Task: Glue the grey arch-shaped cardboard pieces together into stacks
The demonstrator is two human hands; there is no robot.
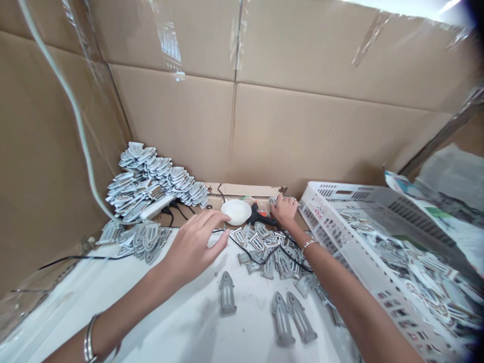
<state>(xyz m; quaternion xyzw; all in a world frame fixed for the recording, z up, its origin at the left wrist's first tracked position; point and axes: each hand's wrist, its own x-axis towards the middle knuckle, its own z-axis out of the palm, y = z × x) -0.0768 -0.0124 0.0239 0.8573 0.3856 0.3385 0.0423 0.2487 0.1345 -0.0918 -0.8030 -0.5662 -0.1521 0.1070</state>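
Note:
My left hand (198, 242) hovers over the white table, its thumb and fingers apart and holding nothing. Its fingertips reach the near edge of a small white bowl (236, 212); whether they touch it I cannot tell. My right hand (286, 209) is stretched to the back, fingers curled down at some small pale pieces that it mostly hides. Left of that hand lies a black glue gun (260, 218) beside the bowl. Three flat grey arch-shaped pieces, among them a single one (227, 293), lie in front. A loose heap of similar pieces (270, 252) lies between my arms.
Stacked white-grey pieces (155, 176) rise at the back left beside a white power strip (158, 206). A white plastic crate (355, 262) full of pieces stands on the right. Black cables (245, 250) cross the table. Cardboard walls (302, 131) enclose it.

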